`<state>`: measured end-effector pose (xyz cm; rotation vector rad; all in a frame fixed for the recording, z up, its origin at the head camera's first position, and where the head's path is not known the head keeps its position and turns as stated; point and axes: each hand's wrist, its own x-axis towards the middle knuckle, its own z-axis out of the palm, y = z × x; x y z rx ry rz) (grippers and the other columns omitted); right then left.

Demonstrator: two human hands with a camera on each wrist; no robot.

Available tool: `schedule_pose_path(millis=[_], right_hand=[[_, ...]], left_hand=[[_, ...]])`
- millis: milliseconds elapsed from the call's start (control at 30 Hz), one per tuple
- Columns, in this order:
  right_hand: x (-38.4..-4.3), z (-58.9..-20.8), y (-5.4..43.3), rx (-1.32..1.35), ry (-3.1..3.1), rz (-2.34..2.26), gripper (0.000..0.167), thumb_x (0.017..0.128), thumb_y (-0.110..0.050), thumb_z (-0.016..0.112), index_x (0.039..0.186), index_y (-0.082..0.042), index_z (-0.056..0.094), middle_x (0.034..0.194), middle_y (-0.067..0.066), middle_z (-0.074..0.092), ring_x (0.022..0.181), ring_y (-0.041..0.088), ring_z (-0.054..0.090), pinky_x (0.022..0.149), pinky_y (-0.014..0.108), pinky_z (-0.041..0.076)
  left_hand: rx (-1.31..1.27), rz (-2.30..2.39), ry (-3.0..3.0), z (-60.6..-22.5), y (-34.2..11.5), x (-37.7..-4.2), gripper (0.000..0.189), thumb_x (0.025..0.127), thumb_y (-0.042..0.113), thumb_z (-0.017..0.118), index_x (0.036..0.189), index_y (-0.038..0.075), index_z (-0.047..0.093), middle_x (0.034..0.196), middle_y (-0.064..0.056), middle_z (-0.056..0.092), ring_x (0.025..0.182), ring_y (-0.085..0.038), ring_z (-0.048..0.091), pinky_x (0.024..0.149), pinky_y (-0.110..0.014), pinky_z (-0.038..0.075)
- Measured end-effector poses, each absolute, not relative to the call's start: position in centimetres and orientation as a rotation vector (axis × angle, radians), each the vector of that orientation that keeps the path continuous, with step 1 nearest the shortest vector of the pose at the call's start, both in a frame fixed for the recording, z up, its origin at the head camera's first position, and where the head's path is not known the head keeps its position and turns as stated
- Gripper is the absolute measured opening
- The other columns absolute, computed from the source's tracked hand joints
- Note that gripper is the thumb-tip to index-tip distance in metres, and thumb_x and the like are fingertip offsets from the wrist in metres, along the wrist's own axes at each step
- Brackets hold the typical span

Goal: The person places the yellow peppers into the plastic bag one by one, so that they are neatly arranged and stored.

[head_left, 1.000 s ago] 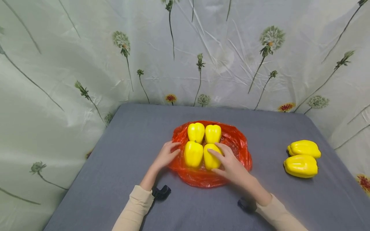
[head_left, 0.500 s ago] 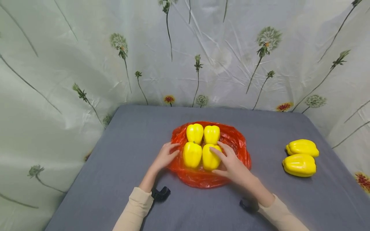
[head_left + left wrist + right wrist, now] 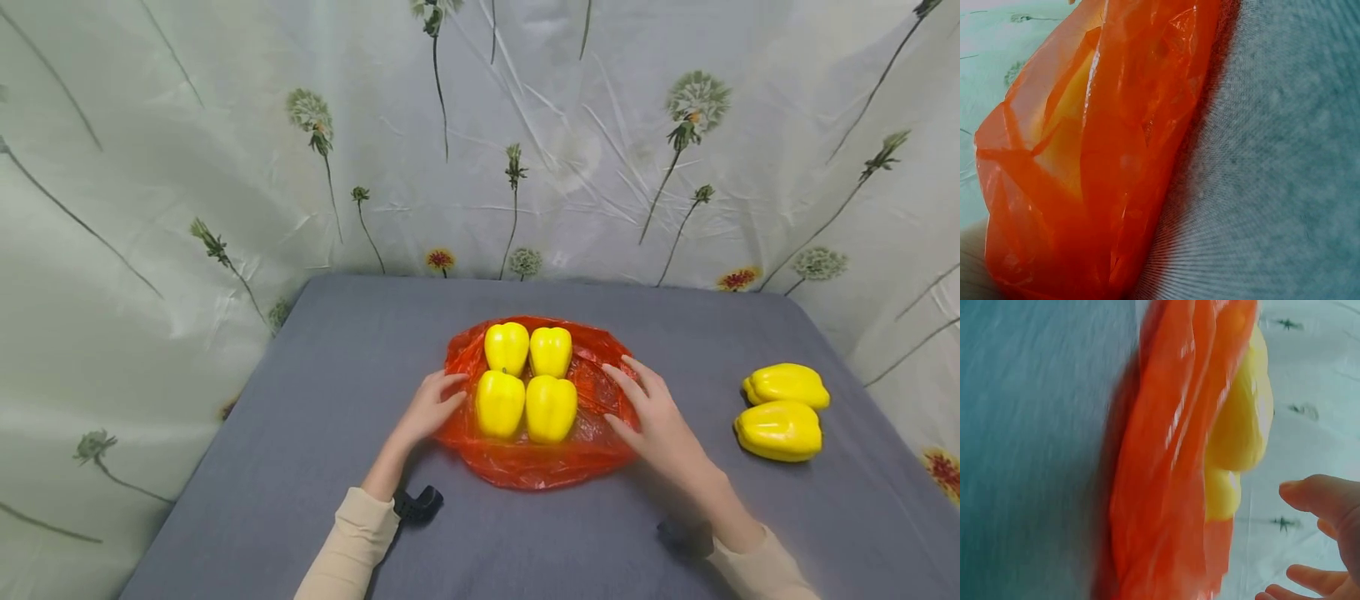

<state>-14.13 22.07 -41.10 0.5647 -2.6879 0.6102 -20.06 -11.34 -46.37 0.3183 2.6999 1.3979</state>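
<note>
Here's the red bag (image 3: 536, 471), lying wide open in the middle of the bench (image 3: 360, 350), and call its far side twelve o'clock! Four yellow peppers stand in it, two rows of two: the back-left pepper (image 3: 507, 347) towards eleven, the back-right pepper (image 3: 551, 352) at twelve, the front-left pepper (image 3: 500, 404) towards nine, the front-right pepper (image 3: 551, 409) near the centre.

Now the hands! The left hand (image 3: 431, 408) is at the bag's nine o'clock rim, thumb and forefinger over the red plastic; whether they pinch it, I can't tell, with the left wrist view mostly full of bag. The right hand (image 3: 660, 421) is between three and four, fingers spread and thumb well apart, tips over that side of the bag, and the right wrist view shows it holding nothing.

Out at three o'clock, well apart from the bag, two more lie on their sides close together: the far loose pepper (image 3: 786, 387) and the near loose pepper (image 3: 780, 431). Cream sleeves (image 3: 351, 533) come in from seven and five, and a dandelion-print curtain (image 3: 592, 167) fills twelve!
</note>
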Motion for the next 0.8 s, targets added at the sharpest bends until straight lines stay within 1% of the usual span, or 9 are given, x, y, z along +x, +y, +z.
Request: schedule_pose_path(millis=[100,167,300,433,600,800], right_hand=[[-13.9,-40.9,23.4,0.511,-2.648,0.608,0.075,0.07,-0.008,0.079,0.137,-0.012,0.045,0.14,0.023,0.039,0.123,0.04,0.04,0.081,0.056,0.052],[-13.8,-40.9,24.3,0.479,-2.62,0.621,0.075,0.07,-0.005,0.078,0.137,-0.01,0.045,0.139,0.025,0.04,0.122,0.043,0.041,0.082,0.06,0.05],[-13.6,-40.6,26.0,0.389,-2.587,0.643,0.077,0.071,-0.002,0.076,0.139,-0.011,0.043,0.139,0.025,0.04,0.122,0.045,0.04,0.084,0.066,0.045],[-13.3,-40.3,27.4,0.3,-2.559,0.661,0.078,0.071,0.001,0.075,0.14,-0.011,0.041,0.139,0.027,0.039,0.121,0.047,0.038,0.088,0.069,0.039],[-12.9,-40.2,28.8,0.208,-2.538,0.646,0.076,0.071,0.004,0.074,0.139,-0.007,0.042,0.137,0.029,0.039,0.121,0.049,0.037,0.094,0.07,0.034],[-12.5,-39.9,30.2,0.083,-2.543,0.663,0.071,0.075,0.003,0.07,0.139,-0.004,0.041,0.137,0.032,0.037,0.122,0.053,0.035,0.098,0.07,0.029]], left_hand=[[0.326,1.398,2.699,-46.4,-11.3,-20.1,0.037,0.091,0.018,0.056,0.127,0.007,0.057,0.137,-0.017,0.048,0.129,-0.034,0.04,0.107,-0.054,0.036],[0.327,1.399,2.699,-46.5,-11.3,-20.0,0.037,0.091,0.017,0.056,0.127,0.007,0.058,0.137,-0.017,0.048,0.129,-0.034,0.04,0.106,-0.054,0.037],[0.317,1.4,2.69,-46.5,-11.3,-20.0,0.037,0.092,0.018,0.056,0.127,0.008,0.057,0.138,-0.017,0.047,0.129,-0.034,0.04,0.106,-0.054,0.037],[0.318,1.404,2.69,-46.3,-11.2,-19.9,0.037,0.092,0.018,0.056,0.128,0.007,0.057,0.139,-0.017,0.047,0.13,-0.034,0.039,0.107,-0.055,0.036],[0.305,1.416,2.692,-46.2,-11.2,-19.9,0.037,0.092,0.019,0.056,0.127,0.007,0.057,0.139,-0.016,0.047,0.13,-0.033,0.039,0.107,-0.054,0.036],[0.295,1.416,2.688,-46.1,-11.3,-19.8,0.038,0.092,0.019,0.056,0.128,0.007,0.057,0.139,-0.017,0.047,0.129,-0.033,0.04,0.106,-0.054,0.038]])
